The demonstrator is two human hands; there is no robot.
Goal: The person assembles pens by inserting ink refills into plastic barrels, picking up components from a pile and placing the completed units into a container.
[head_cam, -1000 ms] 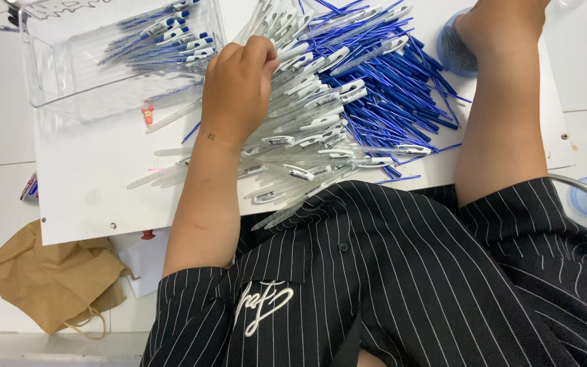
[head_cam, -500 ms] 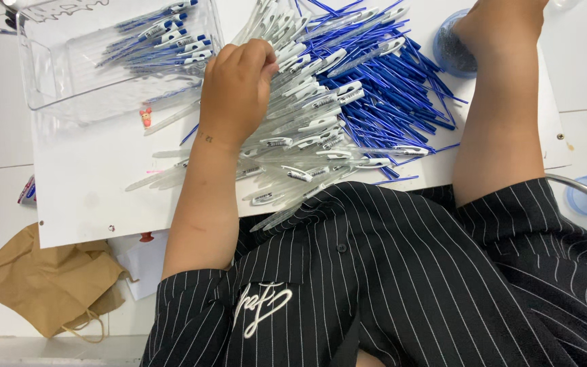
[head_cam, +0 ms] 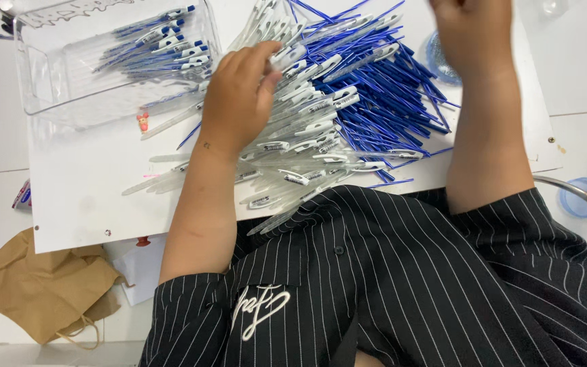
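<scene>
White tabletop [head_cam: 83, 197], clear plastic bin [head_cam: 42, 88], brown paper bag [head_cam: 42, 289] on floor

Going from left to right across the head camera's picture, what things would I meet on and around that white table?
Crumpled brown paper bag → clear plastic box holding finished blue pens → left hand on the pile of clear pen barrels → heap of blue pen refills → right hand → round blue lid.
</scene>
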